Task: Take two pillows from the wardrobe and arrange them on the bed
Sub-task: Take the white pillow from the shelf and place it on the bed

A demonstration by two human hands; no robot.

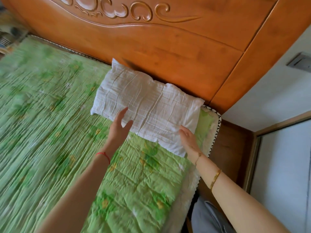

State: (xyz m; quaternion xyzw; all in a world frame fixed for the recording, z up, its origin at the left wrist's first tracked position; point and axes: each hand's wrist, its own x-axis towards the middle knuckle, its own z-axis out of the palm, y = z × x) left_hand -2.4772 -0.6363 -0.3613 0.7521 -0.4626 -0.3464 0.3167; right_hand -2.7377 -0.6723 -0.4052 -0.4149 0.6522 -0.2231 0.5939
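I see 1 white pillow [148, 106] lying flat on the bed [50, 115], on the green flowered quilt. Its long back edge is against the carved wooden headboard [168, 52], and it sits close to the bed's right side. A narrow strip of quilt shows between the pillow and that side.

My view has the left hand [120, 127] over the pillow's near edge, towards its left corner. Its fingers [122, 113] are straight and spread, with the thumb held apart, and they grip nothing. I cannot tell whether they touch the cloth or hover just above it.

The right hand [189, 139] is at the pillow's near right corner. Its fingers [183, 129] are stretched out and open, lying against the pillow's edge and holding nothing.

A red string [103, 155] circles the left wrist, and a gold bracelet [215, 179] sits on the right forearm. The left part of the quilt is blurred.

To the right of the headboard is a pale wall with a grey switch plate [299, 62]. Below that is a white panel in a wooden frame. Grey cloth shows at the bottom edge, beside the bed.
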